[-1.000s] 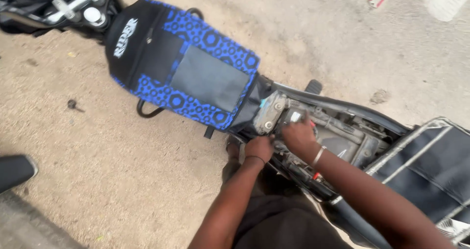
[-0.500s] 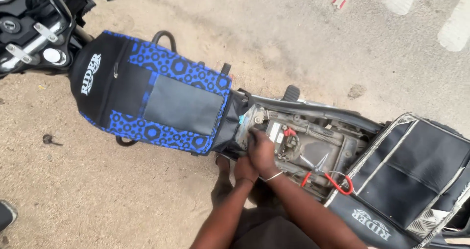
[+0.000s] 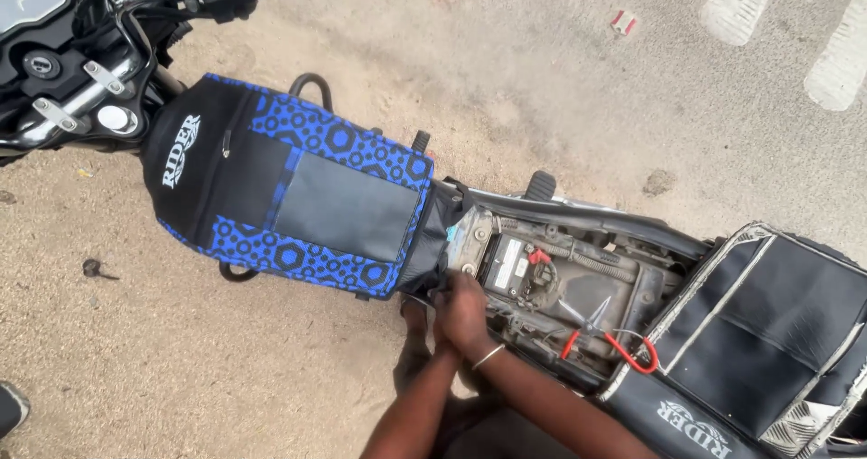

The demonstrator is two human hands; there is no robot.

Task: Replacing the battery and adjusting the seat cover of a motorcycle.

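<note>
A motorcycle stands on sandy ground with its seat off, so the compartment with a black battery and its red terminal cap lies bare. My right hand, a thin bangle on its wrist, rests with curled fingers on the near edge of the frame, just behind the tank cover and beside the battery. My left hand is tucked under and against the right one and mostly hidden. What either hand grips is hidden.
A blue and black patterned tank cover lies to the left, with the handlebars beyond it. Red-handled scissors lie in the compartment to the right of my hands. A black padded rear seat with metal rails is at the right.
Both hands have slid from over the battery area to the near edge of the frame by the tank cover. The view has shifted, showing more of the handlebars and rear seat.
</note>
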